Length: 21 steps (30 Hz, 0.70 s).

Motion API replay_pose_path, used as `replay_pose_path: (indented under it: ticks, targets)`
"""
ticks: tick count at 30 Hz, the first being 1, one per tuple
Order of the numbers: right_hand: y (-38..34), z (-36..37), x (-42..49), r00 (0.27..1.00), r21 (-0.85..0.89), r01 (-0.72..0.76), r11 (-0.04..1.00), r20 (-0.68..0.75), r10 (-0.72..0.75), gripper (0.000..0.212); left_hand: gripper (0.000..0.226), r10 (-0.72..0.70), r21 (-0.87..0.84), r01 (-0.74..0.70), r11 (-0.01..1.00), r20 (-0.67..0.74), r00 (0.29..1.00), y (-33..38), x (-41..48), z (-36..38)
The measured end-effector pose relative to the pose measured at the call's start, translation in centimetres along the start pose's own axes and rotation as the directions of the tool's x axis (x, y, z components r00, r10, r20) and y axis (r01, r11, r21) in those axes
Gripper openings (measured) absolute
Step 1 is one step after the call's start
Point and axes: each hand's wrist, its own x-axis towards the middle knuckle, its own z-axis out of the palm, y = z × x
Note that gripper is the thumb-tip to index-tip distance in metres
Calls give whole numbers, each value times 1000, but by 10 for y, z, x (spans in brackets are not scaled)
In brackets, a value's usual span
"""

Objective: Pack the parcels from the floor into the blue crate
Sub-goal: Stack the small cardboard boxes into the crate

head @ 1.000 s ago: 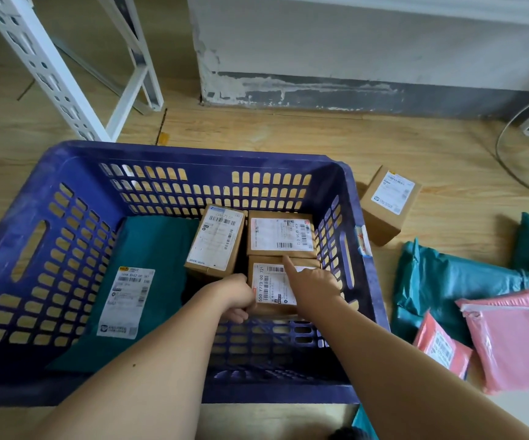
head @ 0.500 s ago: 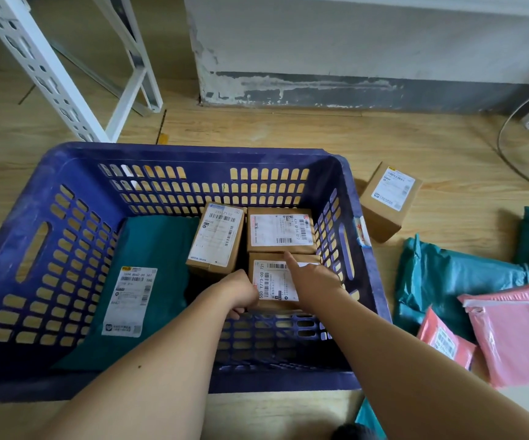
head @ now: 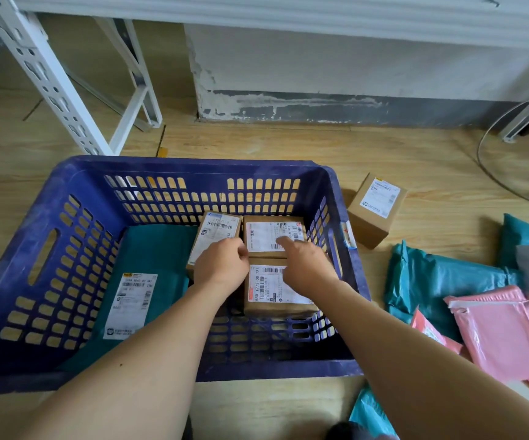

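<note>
My nearest carton (head: 266, 296) sits in the blue crate (head: 272, 371), tight to its right wall to save room. My right hand (head: 307, 268) reaches over it, fingers straight, pressing the rear carton (head: 261, 238) level. My left hand (head: 221, 266) curls at the left carton (head: 217, 227); whether it grips, I cannot tell. Beyond, another carton (head: 374, 214) and teal mailers (head: 441, 277) wait on the floor.

three boxes (head: 275, 290) in crate (head: 174, 168); mailers (head: 447, 281) right of it.
</note>
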Motion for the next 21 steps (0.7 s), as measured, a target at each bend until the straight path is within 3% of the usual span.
replay_pose_path:
  ticks: [3, 5, 10, 13, 19, 21]
  targets:
    - [-7, -8, 9, 990, 144, -24, 989, -136, 44, 55, 19, 30, -28, -33, 999, -105, 994, 5, 1, -6]
    - [-11, -7, 17, 985, 230, -45, 972, -154, 82, 51, 25, 13, -38, -18, 999, -125, 992, 0, 5, -4]
    - [-15, 10, 35, 990, 313, -85, 946, -81, 116, 47, 69, -126, 16, 127, 992, -59, 990, -30, 25, 12]
    - [-15, 20, 41, 993, 302, -110, 947, -18, 121, 45, 91, -227, -36, 226, 973, -6, 974, -47, 37, 21]
    - [-10, 31, 51, 993, 253, -114, 961, 16, 113, 40, 111, -173, 35, 172, 984, 14, 985, -44, 55, 33]
    - [-9, 32, 53, 992, 253, -127, 959, 16, 127, 40, 115, -216, 63, 214, 975, 30, 976, -39, 57, 31]
